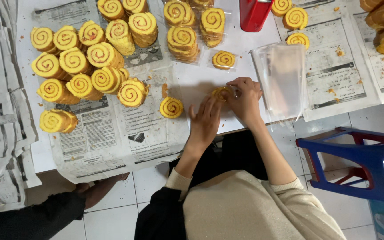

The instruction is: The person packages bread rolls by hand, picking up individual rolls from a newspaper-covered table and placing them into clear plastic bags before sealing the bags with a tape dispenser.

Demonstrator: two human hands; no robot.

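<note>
While both hands meet over the white worktop (201, 82), they work on one yellow roll-cake slice (221, 93) with a red spiral. The right hand (246, 100) is curled around the slice, fingers closed on its far edge, pinching it. The left hand (204, 122) lies just beside it, fingers stretched and loosely spread, their tips touching the near side of the same slice, which seems to sit in clear wrap, though I cannot tell for sure.

Just left of the left hand, a single loose slice (171, 107) lies flat on the newspaper (112, 138) that covers that part of the worktop. Farther left and beyond it is a big heap of cut slices (83, 66), piled against one another, some flat, some on edge. Beyond the hands stand wrapped stacks of slices (183, 42) in clear film, and one wrapped single slice (223, 59) lies nearest the right hand. To the right of the right hand, a pile of clear plastic bags (282, 80) lies close by. Past that, a printed paper sheet (334, 66) carries crumbs and a few more slices. A red container (254, 13) stands at the far side.

Down to the right of the person's arms, a blue plastic stool (356, 164) stands on the tiled floor (125, 195). Low on the left, another person's dark sleeve (36, 218) reaches under the worktop's edge.
</note>
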